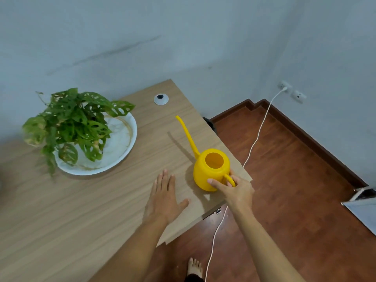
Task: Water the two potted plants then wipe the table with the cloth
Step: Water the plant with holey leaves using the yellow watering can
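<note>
A yellow watering can (210,169) with a long thin spout stands upright near the right edge of the wooden table (61,210). My right hand (234,190) has its fingers through the can's handle and its thumb on the body. My left hand (164,198) lies flat on the table, fingers spread, just left of the can and not touching it. One potted plant (71,123) with holed green leaves sits in a white dish (122,143) at the back left. No second plant and no cloth is in view.
A round white cable grommet (161,99) is set in the table's far edge. A white cable (256,143) runs from a wall socket (284,85) across the red-brown floor beside the table. My bare foot (195,268) stands below the table edge.
</note>
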`<state>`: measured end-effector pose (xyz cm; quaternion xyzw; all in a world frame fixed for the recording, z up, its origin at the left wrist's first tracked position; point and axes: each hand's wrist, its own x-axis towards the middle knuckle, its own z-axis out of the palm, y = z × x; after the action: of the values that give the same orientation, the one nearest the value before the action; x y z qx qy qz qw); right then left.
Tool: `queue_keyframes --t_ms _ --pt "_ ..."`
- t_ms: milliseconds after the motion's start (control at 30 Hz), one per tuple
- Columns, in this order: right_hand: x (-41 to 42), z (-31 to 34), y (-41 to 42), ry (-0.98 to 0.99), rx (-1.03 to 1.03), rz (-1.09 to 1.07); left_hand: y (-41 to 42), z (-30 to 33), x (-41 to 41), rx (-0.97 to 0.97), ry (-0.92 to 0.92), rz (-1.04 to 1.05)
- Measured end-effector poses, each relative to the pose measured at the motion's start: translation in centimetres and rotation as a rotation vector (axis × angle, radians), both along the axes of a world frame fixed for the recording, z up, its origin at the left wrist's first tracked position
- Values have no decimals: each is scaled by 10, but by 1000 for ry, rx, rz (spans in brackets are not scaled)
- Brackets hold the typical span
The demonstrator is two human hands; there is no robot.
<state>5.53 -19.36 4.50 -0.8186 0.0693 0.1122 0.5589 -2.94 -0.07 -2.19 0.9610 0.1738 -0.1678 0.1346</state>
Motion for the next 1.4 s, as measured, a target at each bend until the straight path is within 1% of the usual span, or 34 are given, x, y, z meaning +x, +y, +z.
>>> queue_keyframes --t_ms 167,333,467,667,800,900,1000,1067,1167,1300,1367,1400 --pt "-14 21 8 -12 -20 43 22 15 -33 14 -4 118" --pt "-34 43 31 -16 17 104 47 28 -70 0 -2 249" --pt "-54 71 60 -89 11 127 73 34 -94 3 1 311" --pt "-86 104 103 -143 94 193 114 40 -121 -27 -62 384" --pt "-104 116 129 -210 -29 185 144 36 -138 -47 -47 377" --pt "-121 123 145 -200 -92 154 165 31 -148 -62 -28 382" --pt "-138 134 161 -234 -165 148 185 27 -154 -46 2 371" --pt "-147 141 170 -240 -169 135 198 24 -157 -16 23 360" --pt "-154 153 182 -267 -190 122 208 15 -170 -82 13 346" --pt "-157 168 195 -334 -226 114 211 -6 -184 -94 -26 356" --pt "-156 173 200 -356 -248 115 208 -7 -184 -96 11 352" --pt "-155 176 203 -362 -266 117 208 -3 -185 -102 -1 360"
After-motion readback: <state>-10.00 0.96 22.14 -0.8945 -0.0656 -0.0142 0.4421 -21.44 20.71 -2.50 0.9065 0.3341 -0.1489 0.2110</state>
